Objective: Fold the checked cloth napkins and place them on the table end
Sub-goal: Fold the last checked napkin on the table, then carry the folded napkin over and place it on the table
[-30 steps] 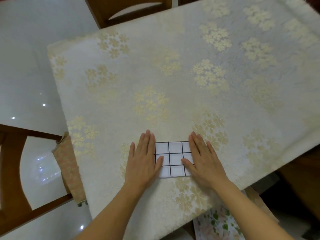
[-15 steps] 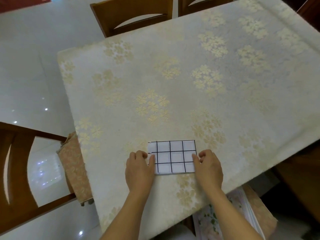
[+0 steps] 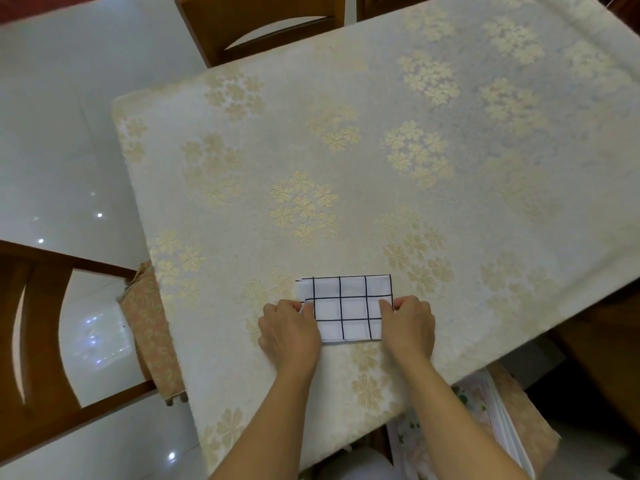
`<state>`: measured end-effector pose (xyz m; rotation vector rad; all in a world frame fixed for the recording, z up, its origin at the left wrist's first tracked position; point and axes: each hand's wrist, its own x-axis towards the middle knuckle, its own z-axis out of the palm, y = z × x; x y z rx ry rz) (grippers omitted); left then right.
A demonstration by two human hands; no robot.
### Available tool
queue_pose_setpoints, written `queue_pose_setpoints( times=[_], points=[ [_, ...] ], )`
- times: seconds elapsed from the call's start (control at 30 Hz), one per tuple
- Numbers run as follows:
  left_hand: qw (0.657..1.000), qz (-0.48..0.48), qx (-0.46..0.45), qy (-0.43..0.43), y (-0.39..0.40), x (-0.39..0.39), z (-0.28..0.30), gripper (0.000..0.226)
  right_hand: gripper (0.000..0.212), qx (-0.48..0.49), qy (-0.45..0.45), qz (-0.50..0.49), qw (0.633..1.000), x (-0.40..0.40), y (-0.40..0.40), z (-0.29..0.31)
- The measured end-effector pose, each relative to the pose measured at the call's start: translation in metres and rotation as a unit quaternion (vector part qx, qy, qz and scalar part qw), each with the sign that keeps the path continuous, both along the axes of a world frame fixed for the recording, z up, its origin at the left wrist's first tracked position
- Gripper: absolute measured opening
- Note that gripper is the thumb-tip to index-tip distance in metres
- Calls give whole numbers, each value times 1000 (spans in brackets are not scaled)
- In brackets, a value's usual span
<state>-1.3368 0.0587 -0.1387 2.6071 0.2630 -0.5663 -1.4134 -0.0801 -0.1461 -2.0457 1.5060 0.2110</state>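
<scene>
On floral tablecloth (image 3: pixel 346 150), checked napkin (image 3: pixel 346 306).

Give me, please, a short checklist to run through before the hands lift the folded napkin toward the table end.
1. Napkin folded into a neat rectangle: ok.
2. Left hand grips its left edge: ok.
3. Right hand grips its right edge: ok.
4. Napkin lies flat on the tablecloth: ok.
5. Layers underneath aligned: cannot tell.
6. Bare cloth showing toward the far end of the table: ok.
</scene>
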Motion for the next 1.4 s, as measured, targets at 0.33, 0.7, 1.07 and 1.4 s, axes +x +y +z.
queue_pose_setpoints(
  times=[0.33,0.7,1.07,1.4],
  points=[
    [971,70,-227,25,5,-8,13,16,14,112,-128,-36,985,-12,-8,16],
    [877,135,-434,156,50,2,55,21,22,302,-317,-148,887,-25,0,60],
    [919,21,-385,86,89,2,92,26,45,202,-346,9,916,-18,46,98],
    [932,-32,-360,-35,151,-12,88,35,38,27,-335,45,941,-28,129,111]
  ],
)
